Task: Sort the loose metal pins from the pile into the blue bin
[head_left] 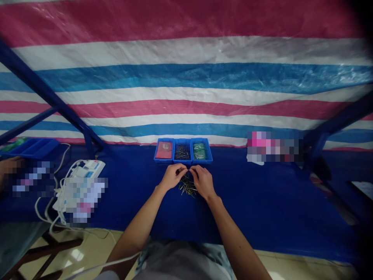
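Note:
My left hand point(173, 175) and my right hand point(203, 180) meet fingertip to fingertip above the table. Both are closed in a pinch; whatever lies between the fingers is too small to make out. Just below them is a loose pile of thin metal screws or nails point(188, 186) on the blue tabletop. Right behind my hands stand three joined blue bins. The left bin point(164, 158) has a red bottom with a small pale piece on it. Dark screws or nails point(182, 152) fill the middle one. In the right bin, several whitish pieces point(199, 151) lie on green.
A white power strip point(94, 167) and tangled white cables point(60, 202) lie on the table's left. At the far left are another blue tray point(40, 148) and another person's hand point(10, 169). Blue frame bars flank the table point(262, 206); a striped sheet point(186, 93) hangs behind.

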`<action>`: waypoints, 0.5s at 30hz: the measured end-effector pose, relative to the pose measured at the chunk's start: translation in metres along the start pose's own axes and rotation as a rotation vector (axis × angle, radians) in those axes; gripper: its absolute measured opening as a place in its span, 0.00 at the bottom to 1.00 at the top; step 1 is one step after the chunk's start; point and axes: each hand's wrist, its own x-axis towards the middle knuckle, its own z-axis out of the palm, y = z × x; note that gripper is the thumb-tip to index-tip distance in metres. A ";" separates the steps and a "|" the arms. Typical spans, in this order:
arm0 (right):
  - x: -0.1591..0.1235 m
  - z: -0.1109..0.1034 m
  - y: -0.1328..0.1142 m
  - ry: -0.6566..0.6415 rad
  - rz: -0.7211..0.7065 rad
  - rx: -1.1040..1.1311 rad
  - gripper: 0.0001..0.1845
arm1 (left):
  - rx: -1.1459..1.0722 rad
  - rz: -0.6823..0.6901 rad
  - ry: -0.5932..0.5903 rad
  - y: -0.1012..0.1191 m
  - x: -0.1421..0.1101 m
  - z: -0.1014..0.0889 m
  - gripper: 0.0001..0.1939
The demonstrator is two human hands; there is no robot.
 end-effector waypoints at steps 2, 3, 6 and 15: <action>0.000 0.001 0.000 -0.008 0.000 -0.018 0.13 | -0.002 -0.003 -0.004 0.001 0.000 0.000 0.12; 0.000 0.001 0.000 -0.013 0.001 -0.027 0.13 | -0.003 -0.004 -0.007 0.001 0.000 0.000 0.12; 0.000 0.002 0.001 -0.019 0.014 -0.046 0.16 | -0.004 -0.007 -0.009 0.003 0.000 -0.001 0.12; -0.001 0.000 0.000 -0.033 0.002 0.107 0.11 | -0.011 -0.026 0.027 0.001 0.001 -0.001 0.11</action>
